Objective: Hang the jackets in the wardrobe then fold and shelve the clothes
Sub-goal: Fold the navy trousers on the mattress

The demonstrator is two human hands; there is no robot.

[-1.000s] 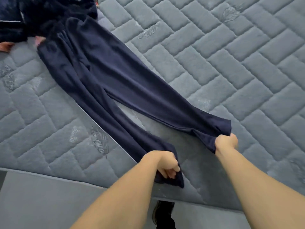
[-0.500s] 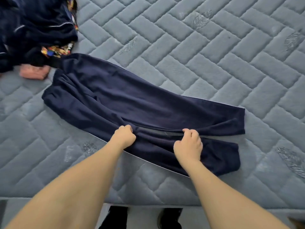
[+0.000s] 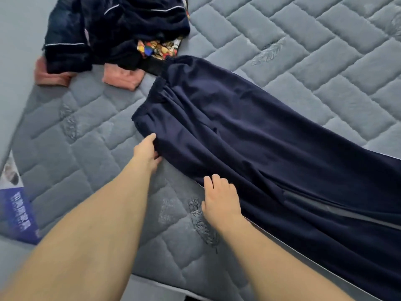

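A home bedroom: a grey quilted mattress (image 3: 303,51) strewn with a pile of clothes (image 3: 121,33).

two bare forearms, no sleeves, left hand (image 3: 145,151) and right hand (image 3: 220,197) without rings

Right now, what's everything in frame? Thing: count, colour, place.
trousers: one pair, navy, spread flat on the mattress, waistband toward the upper left, legs running off to the lower right
clothes pile: one heap, dark navy with white piping plus a multicoloured print, upper left on the mattress
pink garment: two pieces showing, salmon pink, poking out under the pile
mattress: one, grey quilted, under everything
book: one, blue with white lettering, far left edge
left hand: one, grips the trousers' near edge below the waistband
right hand: one, fingers resting on the trousers' near edge
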